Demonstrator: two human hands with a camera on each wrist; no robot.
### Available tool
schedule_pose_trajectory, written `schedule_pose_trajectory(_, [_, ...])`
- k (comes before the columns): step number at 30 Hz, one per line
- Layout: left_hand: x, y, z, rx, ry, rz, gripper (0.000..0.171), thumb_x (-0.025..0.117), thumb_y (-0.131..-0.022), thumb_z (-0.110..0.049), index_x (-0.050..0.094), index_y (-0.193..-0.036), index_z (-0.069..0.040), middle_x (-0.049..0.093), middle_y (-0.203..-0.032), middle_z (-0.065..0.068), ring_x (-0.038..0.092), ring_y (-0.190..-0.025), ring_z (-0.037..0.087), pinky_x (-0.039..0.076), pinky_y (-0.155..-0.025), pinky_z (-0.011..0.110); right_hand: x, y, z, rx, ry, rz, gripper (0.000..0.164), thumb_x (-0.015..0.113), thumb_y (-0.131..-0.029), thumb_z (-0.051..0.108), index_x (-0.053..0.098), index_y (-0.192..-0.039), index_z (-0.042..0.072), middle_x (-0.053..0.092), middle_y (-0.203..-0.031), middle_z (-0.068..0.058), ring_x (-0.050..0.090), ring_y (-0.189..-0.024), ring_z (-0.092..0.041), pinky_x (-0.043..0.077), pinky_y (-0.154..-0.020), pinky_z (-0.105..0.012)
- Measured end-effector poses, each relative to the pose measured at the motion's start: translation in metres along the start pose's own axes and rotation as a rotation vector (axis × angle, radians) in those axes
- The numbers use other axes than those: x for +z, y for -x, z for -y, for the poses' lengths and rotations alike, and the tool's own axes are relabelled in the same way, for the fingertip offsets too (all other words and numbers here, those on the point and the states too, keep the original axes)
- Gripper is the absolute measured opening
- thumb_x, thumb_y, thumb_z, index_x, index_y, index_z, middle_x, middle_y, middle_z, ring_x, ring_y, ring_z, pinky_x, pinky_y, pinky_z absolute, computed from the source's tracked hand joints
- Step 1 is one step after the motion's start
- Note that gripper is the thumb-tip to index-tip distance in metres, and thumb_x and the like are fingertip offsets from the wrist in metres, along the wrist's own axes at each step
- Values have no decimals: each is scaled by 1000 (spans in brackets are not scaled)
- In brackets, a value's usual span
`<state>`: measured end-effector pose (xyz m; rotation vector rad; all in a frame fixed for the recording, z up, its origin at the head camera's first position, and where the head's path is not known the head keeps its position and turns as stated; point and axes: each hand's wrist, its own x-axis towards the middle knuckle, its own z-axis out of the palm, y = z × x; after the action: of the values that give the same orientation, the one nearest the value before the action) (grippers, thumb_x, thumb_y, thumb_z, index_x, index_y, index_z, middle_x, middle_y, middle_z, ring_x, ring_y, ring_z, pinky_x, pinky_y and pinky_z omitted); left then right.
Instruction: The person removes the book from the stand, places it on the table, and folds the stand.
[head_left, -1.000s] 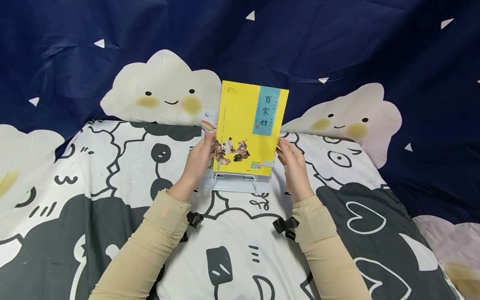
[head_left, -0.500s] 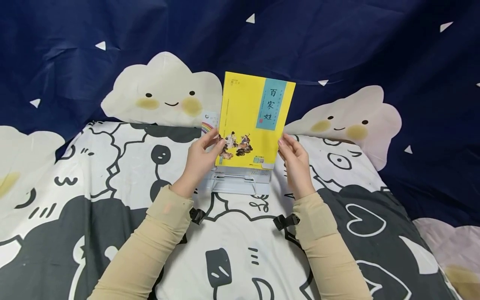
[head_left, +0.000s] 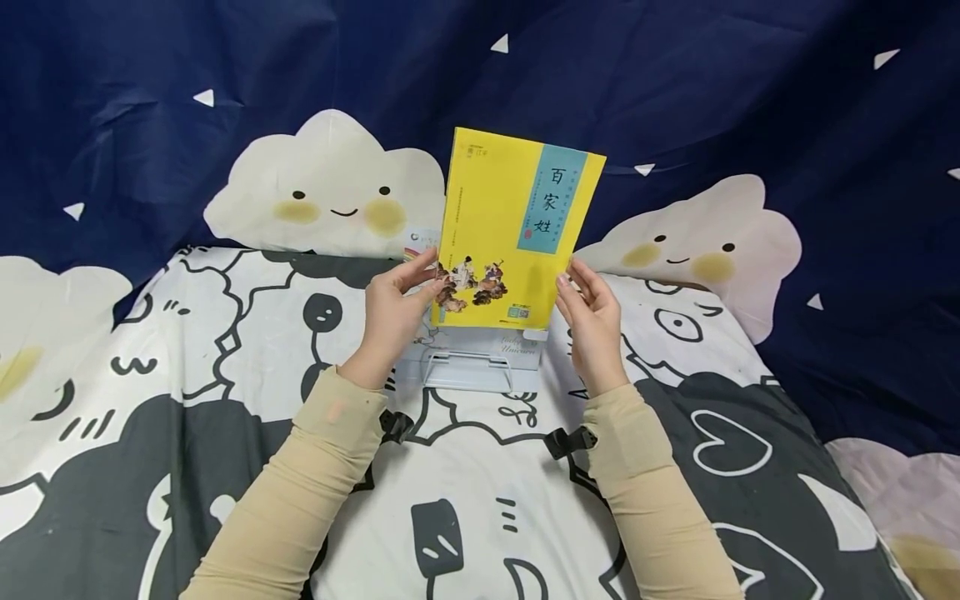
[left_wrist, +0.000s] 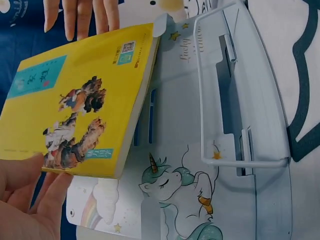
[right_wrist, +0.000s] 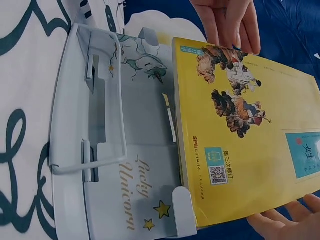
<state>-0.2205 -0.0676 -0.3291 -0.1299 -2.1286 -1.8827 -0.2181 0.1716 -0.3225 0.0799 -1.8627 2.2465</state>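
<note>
A yellow paperback book (head_left: 491,221) with a blue title strip and a small painted scene is held up, tilted, in front of a pale book stand. My left hand (head_left: 393,321) pinches its lower left edge, thumb at the front cover. On the opposite edge my right hand (head_left: 596,333) grips the book with its fingertips. The book stand (left_wrist: 175,120) has a unicorn print, the words "Lucky Unicorn" and a wire page holder (right_wrist: 120,125). In both wrist views the book's bottom edge stands above the stand's ledge, beside a small clip (right_wrist: 185,212).
Beneath lies a bedspread (head_left: 465,467) with black and white cartoon prints. Cloud-shaped cushions (head_left: 330,183) with smiling faces line the back. Dark blue cloth (head_left: 600,67) with white triangles hangs behind. Black wrist cameras (head_left: 570,442) sit at the sleeve cuffs.
Both hands have raised the book up and slightly right, away from the stand's ledge. More of the stand's lower panel and lettering now shows. The left thumb has come round to the front.
</note>
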Motion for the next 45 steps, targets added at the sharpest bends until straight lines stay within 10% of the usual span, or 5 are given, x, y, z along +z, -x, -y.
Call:
schedule_pose_trajectory(8, [-1,2,-1,61,51,-68,44,76,-86,-5,69,-127,-15,71,-124,6,71,-106,21,56,-84,17,3,4,3,-7,-13,-10,55,57,-101,12,36,-151,0,42,-154,-12,46,-139,-22,40,-115,-34])
schedule_pose_trajectory(24, [-13,7,-6,23,190,102,53,71,-89,-1,59,-138,-13,63,-137,8,69,-103,10,57,-87,22,7,13,2,-20,-45,-29,53,56,-99,4,40,-149,1,43,-153,-11,52,-127,-20,44,-110,-28])
schedule_pose_trajectory(35, [-22,13,-5,66,304,29,46,71,-87,6,65,-130,-5,70,-124,2,69,-91,5,57,-83,20,16,21,6,-44,-23,44,51,55,-99,2,41,-148,0,42,-153,-12,50,-132,-22,44,-110,-27])
schedule_pose_trajectory(45, [-31,23,-3,95,422,-6,45,69,-84,13,78,-104,-26,74,-110,-13,70,-88,6,58,-81,22,20,23,2,-39,-53,38,50,57,-98,-1,45,-146,-2,44,-152,-12,50,-136,-26,45,-109,-28])
